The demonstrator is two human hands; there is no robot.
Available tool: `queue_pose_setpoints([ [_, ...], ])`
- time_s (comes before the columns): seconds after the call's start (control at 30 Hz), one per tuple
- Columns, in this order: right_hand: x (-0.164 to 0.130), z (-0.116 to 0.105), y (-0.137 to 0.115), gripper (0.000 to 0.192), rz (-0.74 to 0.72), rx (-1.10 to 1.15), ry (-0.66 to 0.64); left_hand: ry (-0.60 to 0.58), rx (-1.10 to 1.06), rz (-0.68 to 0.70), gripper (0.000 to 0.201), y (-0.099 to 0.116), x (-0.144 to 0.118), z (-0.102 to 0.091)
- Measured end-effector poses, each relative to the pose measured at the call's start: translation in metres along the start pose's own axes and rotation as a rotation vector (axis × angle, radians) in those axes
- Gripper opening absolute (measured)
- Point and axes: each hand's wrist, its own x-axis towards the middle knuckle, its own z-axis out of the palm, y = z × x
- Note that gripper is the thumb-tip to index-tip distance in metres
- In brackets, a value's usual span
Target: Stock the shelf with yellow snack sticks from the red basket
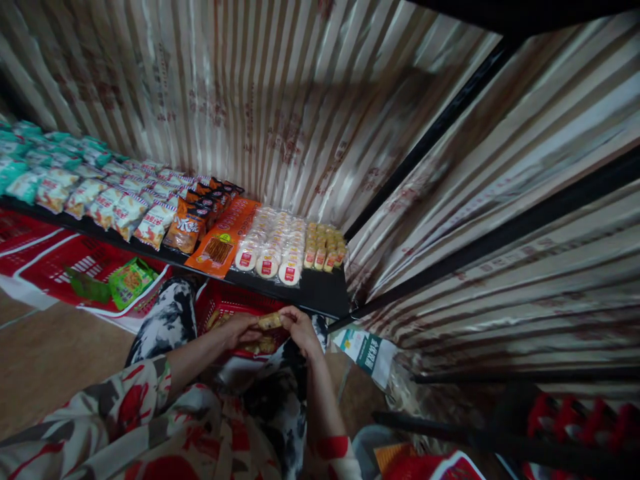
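Striped paper walls closed tightly round a black shelf of snack packs, its front edge just above a red basket; over that basket the left hand and right hand pinched a small packet by its ends, probably light, crinkly and crushable

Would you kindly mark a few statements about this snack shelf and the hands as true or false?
1. Both hands hold one small yellowish packet. True.
2. The left hand rests on the shelf. False: it is below the shelf, over the red basket.
3. Round white packs lie on the shelf. True.
4. The right hand is empty. False: it grips the packet.
5. The green packet lies on the shelf. False: it lies below it, on a red crate.
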Motion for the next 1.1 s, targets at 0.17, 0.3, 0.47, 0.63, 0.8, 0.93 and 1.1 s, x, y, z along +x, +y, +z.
queue_pose_setpoints([
  [0.17,-0.015,-0.015,-0.011,0.016,-0.11,-0.081,0.014,-0.086,-0.109,0.008,0.008,0.008,-0.006,0.015],
  [0.3,-0.028,-0.027,-0.015,0.018,-0.139,-0.058,-0.021,-0.094,-0.146,0.059,0.004,0.015,-0.006,0.025],
  [0.47,-0.041,-0.038,-0.017,0.017,-0.148,-0.104,-0.006,-0.086,-0.144,0.13,0.011,0.025,-0.009,0.041],
  [0.63,-0.044,-0.045,-0.016,0.017,-0.171,-0.05,0.042,-0.079,-0.101,0.193,0.018,0.036,-0.017,0.058],
  [0.8,-0.039,-0.053,-0.009,0.019,-0.204,0.002,0.154,-0.081,-0.07,0.228,0.022,0.042,-0.012,0.07],
  [0.93,-0.032,-0.059,-0.001,0.02,-0.137,0.134,0.226,-0.101,-0.057,0.241,0.031,0.042,-0.006,0.078],
  [1.1,-0.022,-0.069,0.0,0.018,-0.095,0.163,0.297,-0.102,-0.053,0.238,0.037,0.041,-0.008,0.092],
])
